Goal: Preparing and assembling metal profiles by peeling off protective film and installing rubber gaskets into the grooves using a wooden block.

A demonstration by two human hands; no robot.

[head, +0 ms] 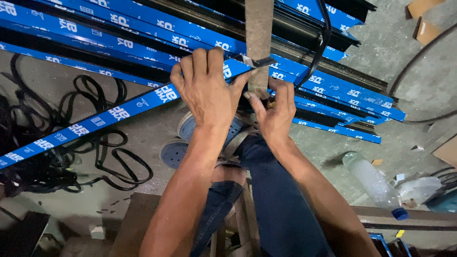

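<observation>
The left hand (pixel 205 85) lies palm-down over the near end of a long blue-filmed metal profile (pixel 102 119), its fingers curled over the far edge and the thumb pressed toward the strip's tip, so the grip is closed on that profile. Just beside it to the right, the right hand (pixel 276 114) is bunched with the fingers folded in and the thumb pointing up toward the same tip; its grip is pressed together, but whether it pinches the film, the profile end or a small tool cannot be told. A short dark piece (pixel 263 61) shows just above the two thumbs, touching the profile end.

From the grip, the held profile runs away to the left and downward, tilted, well clear of the floor at its far end. Directly behind the hands a rusty upright post (pixel 258 28) rises out of view. Beyond and to both sides lies a stack of like blue-filmed profiles (pixel 119 38) on dark rails, slanting across the upper view.

Below the hands are the person's dark blue trousers (pixel 276 200) and a blue perforated clog (pixel 175 152) on the concrete floor (pixel 323 147). To the left of the grip, loops of black rubber gasket (pixel 102 152) sprawl on the floor. To the lower right lies a clear plastic bottle (pixel 373 183) with a blue cap, on its side.
</observation>
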